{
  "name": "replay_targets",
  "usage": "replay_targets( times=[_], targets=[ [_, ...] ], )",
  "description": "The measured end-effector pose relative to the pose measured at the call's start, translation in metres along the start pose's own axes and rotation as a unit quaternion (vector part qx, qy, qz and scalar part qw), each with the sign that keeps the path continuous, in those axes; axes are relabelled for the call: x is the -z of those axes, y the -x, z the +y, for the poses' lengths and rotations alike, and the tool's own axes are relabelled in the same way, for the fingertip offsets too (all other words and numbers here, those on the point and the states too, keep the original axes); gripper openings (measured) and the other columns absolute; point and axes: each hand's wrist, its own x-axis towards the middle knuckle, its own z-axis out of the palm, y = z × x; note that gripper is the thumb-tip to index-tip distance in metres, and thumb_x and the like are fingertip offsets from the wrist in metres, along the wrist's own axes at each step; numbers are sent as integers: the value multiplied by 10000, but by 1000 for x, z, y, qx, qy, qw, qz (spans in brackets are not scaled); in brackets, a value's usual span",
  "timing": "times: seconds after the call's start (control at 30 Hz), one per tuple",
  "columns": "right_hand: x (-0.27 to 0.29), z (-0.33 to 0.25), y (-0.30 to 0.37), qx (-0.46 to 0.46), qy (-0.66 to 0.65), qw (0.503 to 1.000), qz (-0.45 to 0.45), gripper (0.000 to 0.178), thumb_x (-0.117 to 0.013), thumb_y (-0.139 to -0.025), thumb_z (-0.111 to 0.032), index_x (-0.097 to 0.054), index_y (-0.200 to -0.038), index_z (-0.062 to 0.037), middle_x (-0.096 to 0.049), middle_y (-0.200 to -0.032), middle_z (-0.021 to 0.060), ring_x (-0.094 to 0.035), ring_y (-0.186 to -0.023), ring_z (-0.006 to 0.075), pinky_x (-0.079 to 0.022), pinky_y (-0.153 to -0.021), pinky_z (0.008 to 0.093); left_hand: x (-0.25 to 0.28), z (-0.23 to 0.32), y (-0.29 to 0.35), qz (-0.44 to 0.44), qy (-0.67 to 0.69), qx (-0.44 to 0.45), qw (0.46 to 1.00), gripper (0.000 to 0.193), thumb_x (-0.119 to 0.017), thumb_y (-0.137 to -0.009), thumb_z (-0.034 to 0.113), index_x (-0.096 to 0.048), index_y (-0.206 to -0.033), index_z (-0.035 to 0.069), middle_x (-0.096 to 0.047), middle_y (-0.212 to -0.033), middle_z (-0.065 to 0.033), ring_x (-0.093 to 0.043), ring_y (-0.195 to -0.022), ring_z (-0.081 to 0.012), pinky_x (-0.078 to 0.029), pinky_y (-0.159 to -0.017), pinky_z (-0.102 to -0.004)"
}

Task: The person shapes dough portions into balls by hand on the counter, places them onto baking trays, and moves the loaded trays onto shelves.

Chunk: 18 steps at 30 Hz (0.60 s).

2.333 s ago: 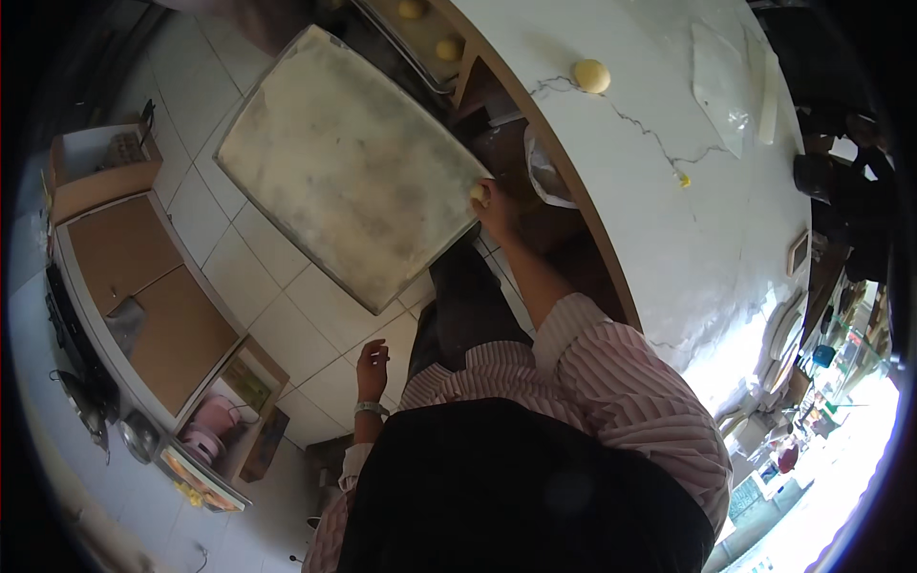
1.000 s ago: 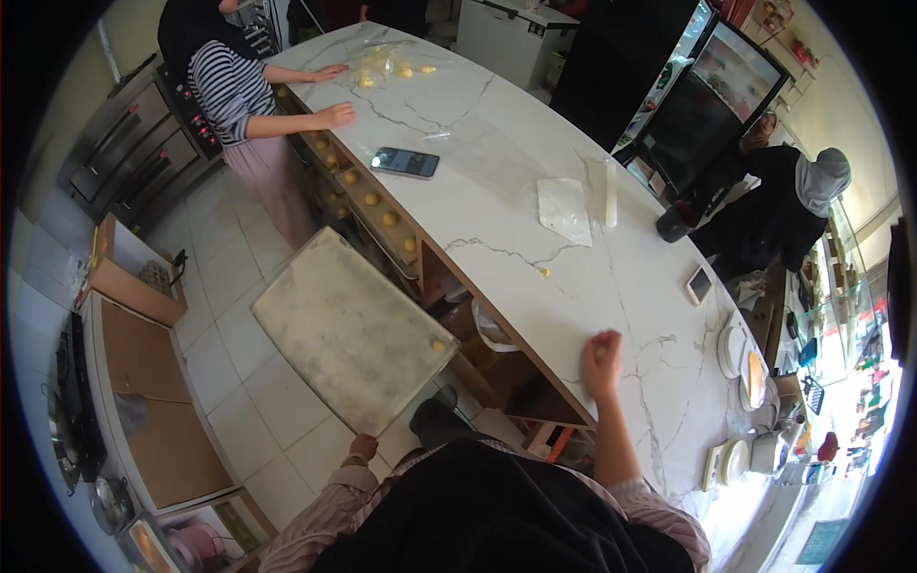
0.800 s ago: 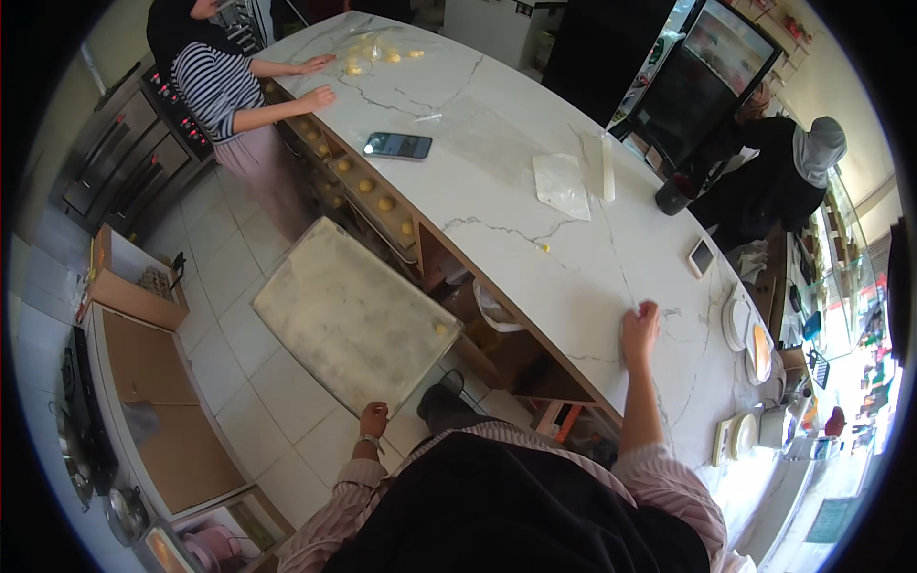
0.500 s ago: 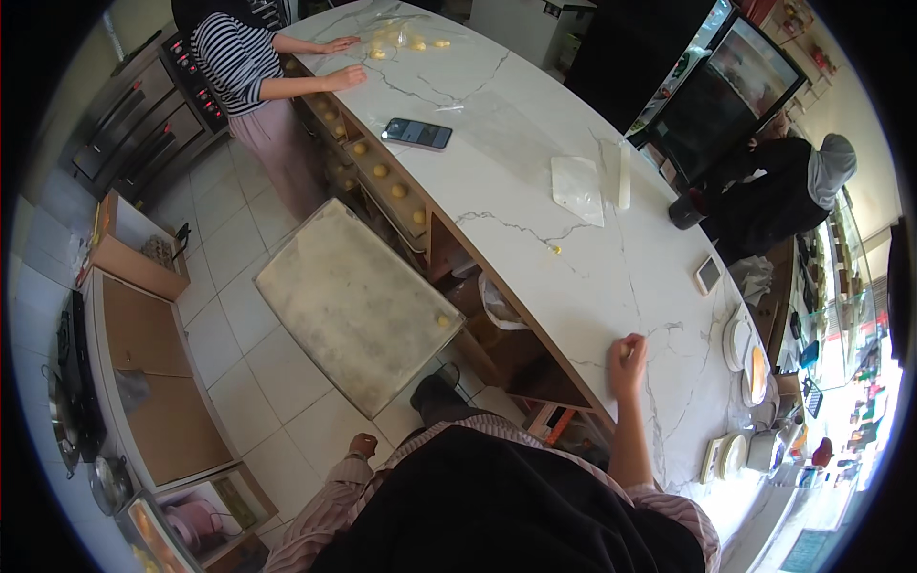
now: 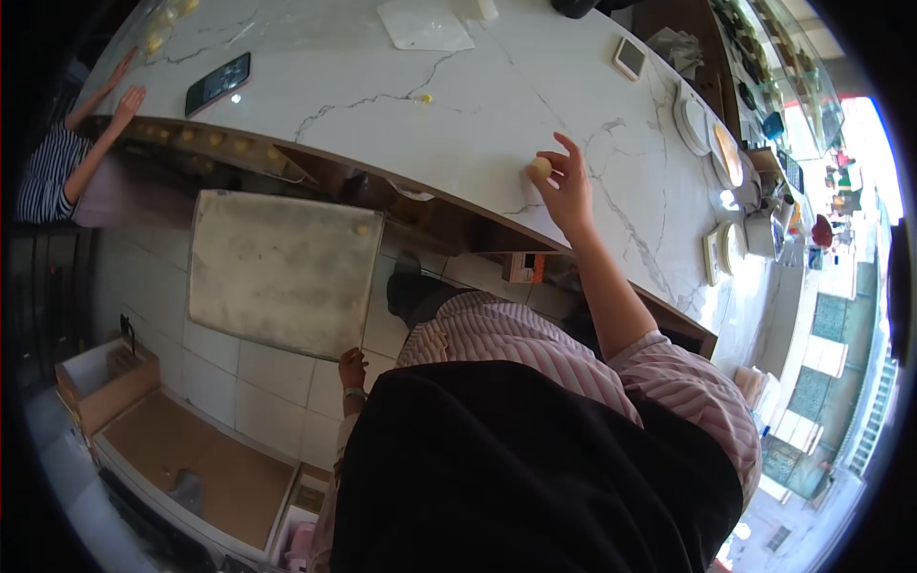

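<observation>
My right hand (image 5: pixel 565 186) is over the white marble countertop (image 5: pixel 497 105), near its front edge. A small pale dough ball (image 5: pixel 542 166) sits between its thumb and bent fingers, while another finger stretches away. My left hand (image 5: pixel 352 368) hangs low with its fingers curled, beside the near corner of a large metal baking tray (image 5: pixel 282 272). Whether it touches the tray I cannot tell. The tray has a pale, dusty surface, with one small dough ball (image 5: pixel 361 229) near its far right corner.
A phone (image 5: pixel 218 83), a clear plastic sheet (image 5: pixel 425 24) and a yellow crumb (image 5: pixel 425 98) lie on the countertop. Another person's hands (image 5: pixel 124 105) rest at its far left. Plates (image 5: pixel 693 119) and a small white device (image 5: pixel 629 58) are at right. Cardboard boxes (image 5: pixel 105 377) stand lower left.
The view has turned, so the counter and tray now lie more crosswise. My right hand has loosened from a closed fist, showing the dough ball. My left hand now appears beside the tray's corner.
</observation>
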Motion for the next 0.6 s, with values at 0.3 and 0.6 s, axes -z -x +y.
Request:
replay_targets(
  times=[0.3,0.6],
  targets=[
    [-184,-33,58,-330,-388,729,-457,288,-541,-869,-151,-522,-1124,-18,-546,-1051,87,-526,-991,157,-442,-860,298,2,-16,29,11,-13,29,999,273,-542,-841,171,-568,-1072,29,-625,-930,-147,-626,-726,-202,-504,-660,-320],
    [-351,92,122,26,117,881,-459,388,-642,-759,-133,-507,-1105,-23,-511,-1028,140,-557,-898,263,-468,-771,350,11,-74,116,80,42,122,988,248,-559,-828,187,-588,-1030,46,-630,-841,-116,-624,-694,-191,-499,-650,-314]
  ],
)
